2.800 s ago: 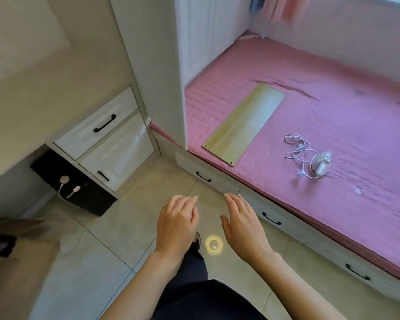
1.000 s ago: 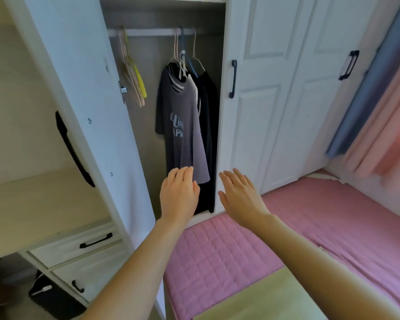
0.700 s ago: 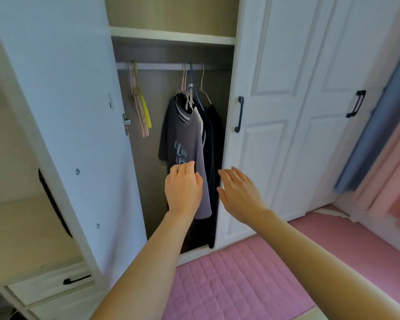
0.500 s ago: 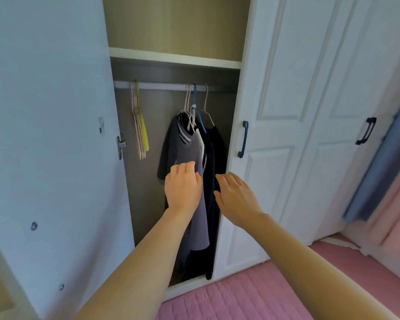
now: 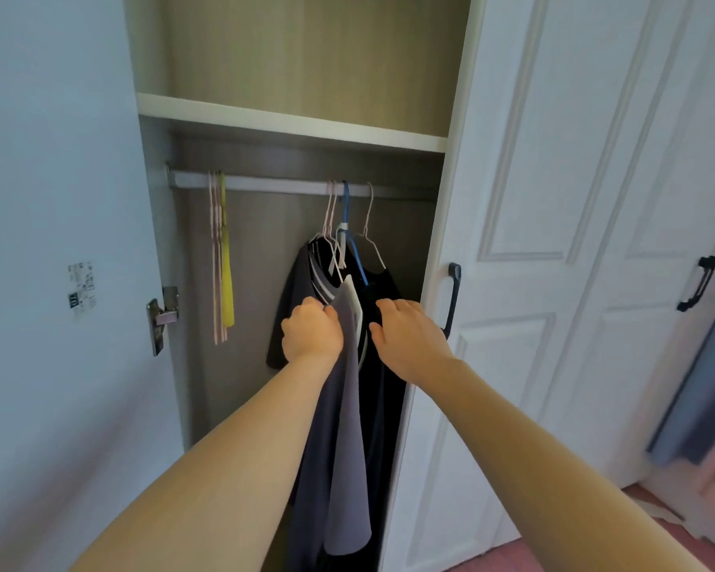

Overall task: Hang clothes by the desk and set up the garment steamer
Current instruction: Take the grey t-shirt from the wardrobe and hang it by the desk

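Inside the wardrobe, my left hand closes on the grey shirt, bunching it so it parts from the black clothes; my right hand spreads open against those. All hang from the rail; no steamer shows.

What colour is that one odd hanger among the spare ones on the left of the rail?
Yellow hanger, seen in the head view.
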